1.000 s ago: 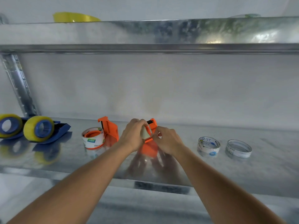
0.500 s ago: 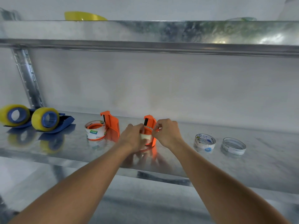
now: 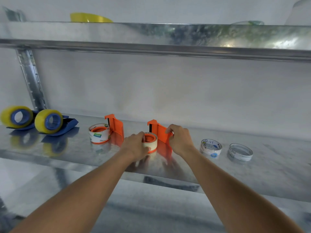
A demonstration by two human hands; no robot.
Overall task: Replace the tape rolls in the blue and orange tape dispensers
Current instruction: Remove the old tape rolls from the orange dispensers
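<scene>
The metal shelf carries everything. Two blue dispensers at far left hold yellow rolls. Mid-shelf, the left hand grasps the cream roll on the orange dispenser – likely seating it – while the right hand pinches its upright plate to steady it. A second orange dispenser and two spent rings sit clear of the work – nothing obstructs

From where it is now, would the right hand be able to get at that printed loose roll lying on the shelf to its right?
Probably yes. The printed roll lies flat just right of the right hand, with bare shelf between them. But that hand now grips the orange dispenser and would have to let go first.
</scene>
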